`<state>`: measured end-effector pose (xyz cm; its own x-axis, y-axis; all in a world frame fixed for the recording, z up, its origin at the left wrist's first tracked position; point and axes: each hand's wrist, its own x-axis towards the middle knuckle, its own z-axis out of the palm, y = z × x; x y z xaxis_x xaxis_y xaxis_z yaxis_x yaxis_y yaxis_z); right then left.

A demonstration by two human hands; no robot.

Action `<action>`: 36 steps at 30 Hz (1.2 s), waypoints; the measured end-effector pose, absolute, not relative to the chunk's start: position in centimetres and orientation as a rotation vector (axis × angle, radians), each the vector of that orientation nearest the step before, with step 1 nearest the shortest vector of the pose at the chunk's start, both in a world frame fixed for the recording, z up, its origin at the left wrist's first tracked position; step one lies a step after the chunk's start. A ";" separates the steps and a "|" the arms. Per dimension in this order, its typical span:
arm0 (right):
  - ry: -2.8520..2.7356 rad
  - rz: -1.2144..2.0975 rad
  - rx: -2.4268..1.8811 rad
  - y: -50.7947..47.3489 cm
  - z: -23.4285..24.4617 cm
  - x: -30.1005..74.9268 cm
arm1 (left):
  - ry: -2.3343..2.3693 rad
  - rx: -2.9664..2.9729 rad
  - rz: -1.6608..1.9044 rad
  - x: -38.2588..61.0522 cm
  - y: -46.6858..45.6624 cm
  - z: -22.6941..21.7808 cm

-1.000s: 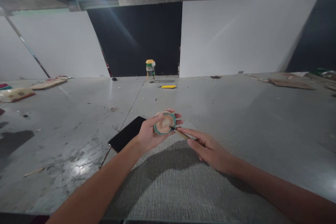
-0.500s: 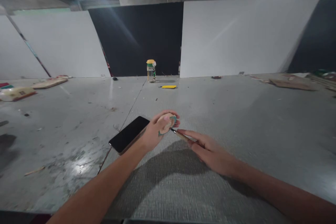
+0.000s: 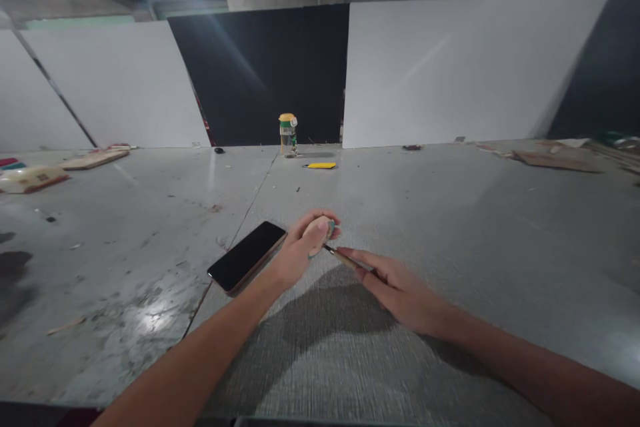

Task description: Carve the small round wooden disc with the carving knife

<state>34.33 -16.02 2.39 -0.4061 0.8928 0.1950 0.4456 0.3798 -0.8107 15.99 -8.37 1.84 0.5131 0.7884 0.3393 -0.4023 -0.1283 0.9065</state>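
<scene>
Holding round disc (image 3: 315, 249) in curled left hand (image 3: 297, 248), thumb across it, right hand (image 3: 396, 283) pinching thin brush (image 3: 344, 257), tip by disc.

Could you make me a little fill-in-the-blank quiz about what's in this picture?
1. The left hand grips the disc; the other hand, the ____, holds the tool.
2. The black-screened thing lying by the left arm is a ____.
3. The cutter near the bottle is coloured ____.

Missing words: right; phone; yellow.
</scene>
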 end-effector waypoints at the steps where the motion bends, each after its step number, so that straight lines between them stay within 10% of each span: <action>1: -2.009 0.901 -1.139 -16.0 2.3 34.3 | 0.371 1.349 1.060 16.0 -8.3 1.8; 36: -2.073 0.836 -1.132 -15.9 1.8 34.4 | 0.416 1.059 0.959 16.2 -9.4 2.3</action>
